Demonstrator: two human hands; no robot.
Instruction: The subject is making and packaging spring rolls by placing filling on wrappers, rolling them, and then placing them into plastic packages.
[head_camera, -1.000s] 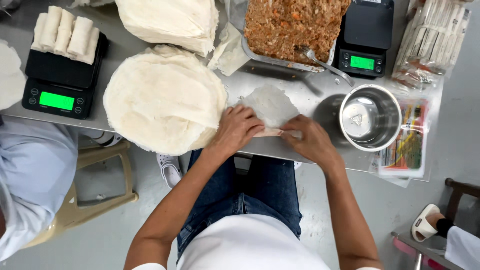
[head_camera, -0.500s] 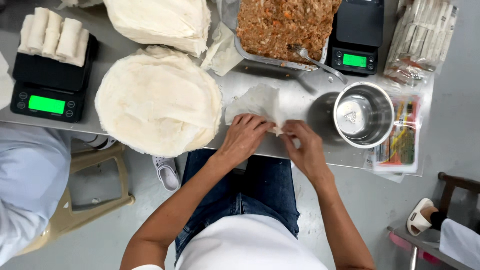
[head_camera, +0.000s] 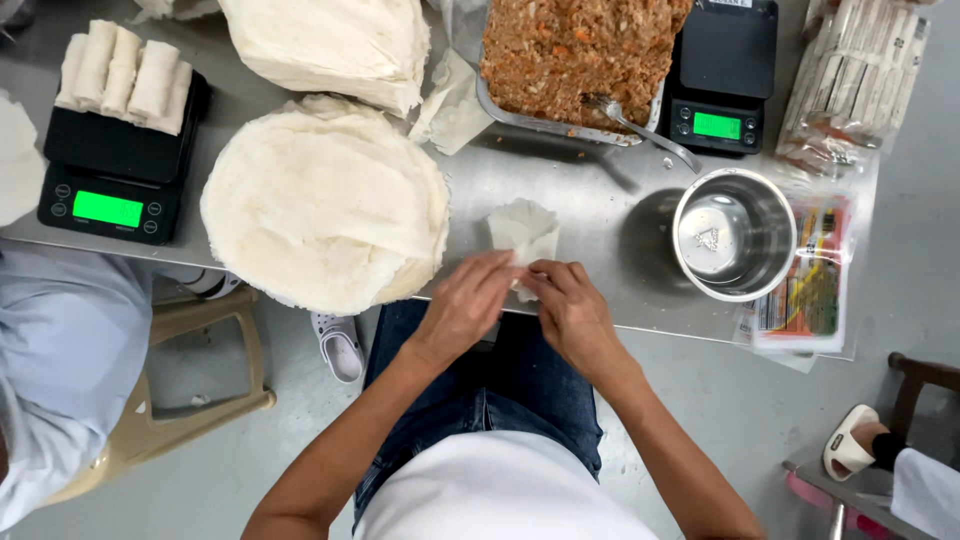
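Note:
A thin white wrapper lies on the steel table at its near edge, partly folded into a narrow shape. My left hand and my right hand meet at its near end, the fingertips of both pinching and folding it. To the left sits a big round stack of the same white wrappers. A metal tray of brown minced filling with a spoon in it stands at the back.
A steel bowl stands right of my hands. Two black scales with green displays; the left one carries finished rolls. More wrappers and packets at the back. Another person's sleeve at left.
My hands have come together at the near end of the wrapper. The wrapper has gone from a flat spread sheet to a narrower folded shape.

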